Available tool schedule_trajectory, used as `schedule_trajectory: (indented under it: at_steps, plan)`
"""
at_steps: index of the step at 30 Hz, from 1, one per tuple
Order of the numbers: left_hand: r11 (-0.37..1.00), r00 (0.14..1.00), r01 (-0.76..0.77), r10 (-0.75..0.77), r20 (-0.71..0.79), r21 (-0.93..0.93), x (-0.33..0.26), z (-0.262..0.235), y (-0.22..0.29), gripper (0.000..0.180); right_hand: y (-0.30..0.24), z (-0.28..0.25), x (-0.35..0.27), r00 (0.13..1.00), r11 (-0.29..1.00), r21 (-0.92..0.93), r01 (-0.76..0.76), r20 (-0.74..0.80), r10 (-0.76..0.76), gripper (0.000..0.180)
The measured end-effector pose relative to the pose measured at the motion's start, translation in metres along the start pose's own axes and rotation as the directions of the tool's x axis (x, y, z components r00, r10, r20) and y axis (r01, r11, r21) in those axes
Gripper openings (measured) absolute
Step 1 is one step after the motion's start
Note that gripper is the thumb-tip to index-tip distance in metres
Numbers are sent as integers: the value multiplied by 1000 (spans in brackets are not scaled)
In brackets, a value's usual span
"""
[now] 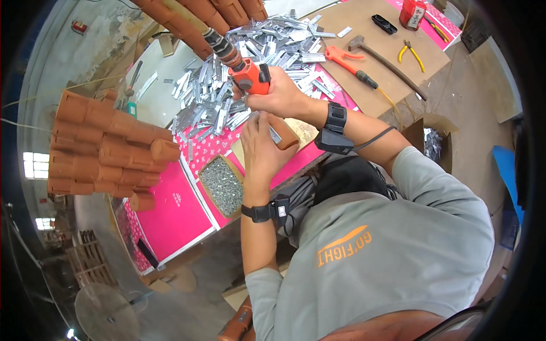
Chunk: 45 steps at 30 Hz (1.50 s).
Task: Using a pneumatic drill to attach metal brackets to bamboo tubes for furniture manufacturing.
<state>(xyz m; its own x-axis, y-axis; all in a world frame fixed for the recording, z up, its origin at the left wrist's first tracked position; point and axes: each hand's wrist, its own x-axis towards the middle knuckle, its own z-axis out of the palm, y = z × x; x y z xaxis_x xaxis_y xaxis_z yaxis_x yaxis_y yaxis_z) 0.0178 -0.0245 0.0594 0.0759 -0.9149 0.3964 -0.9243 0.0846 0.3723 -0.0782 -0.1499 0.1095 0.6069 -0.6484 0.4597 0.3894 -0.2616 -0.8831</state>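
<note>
- Wrapped around the body of a red hand tool (250, 78), the right hand (278, 94) grips it firmly; the tool's narrower front end points up and away, toward the upper left.
- Fingers and thumb of the left hand (261, 145) clasp an orange-brown piece (289, 133) from its left side; a silvery metal strip (275, 135) shows against it, though whether it is fastened cannot be told.
- That piece sits just below the right hand, near the table's close edge; whether it rests on the surface or is lifted is unclear.
- Just left of the left forearm stands a box of small silvery parts (222, 184), on the pink table covering (176, 219).
- Beyond both hands lies a heap of metal strips (273, 48); a stack of orange-brown pieces (108, 148) rises at the left.
- To the right, on a brown sheet (364, 17), lie a red air gun (341, 55), a hammer (392, 67) and yellow-handled pliers (408, 48); a red container (412, 14) stands farther off.
</note>
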Motion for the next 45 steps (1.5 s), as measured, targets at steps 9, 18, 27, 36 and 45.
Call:
schedule_trajectory:
  at_steps: [9,18,27,36,45]
  plan:
    - [954,945,212,-145,293,-213,-2,-5,-21,105,19,-40,-36,987,985,-64,-159,27,161,19]
    - [689,899,402,-171,404,-603,-28,9,-49,107,28,-38,-54,987,988,6,-155,34,155,32]
    - [765,924,373,-358,135,-526,6,12,-97,61,35,-35,-68,989,988,28,-149,-11,150,32]
    - [994,973,106,-108,202,22,74,31,-102,35,53,-35,-70,993,996,-58,-63,-103,57,28]
    - [950,923,300,-267,275,-84,75,38,-105,27,48,-33,-69,992,996,-69,-63,-112,55,22]
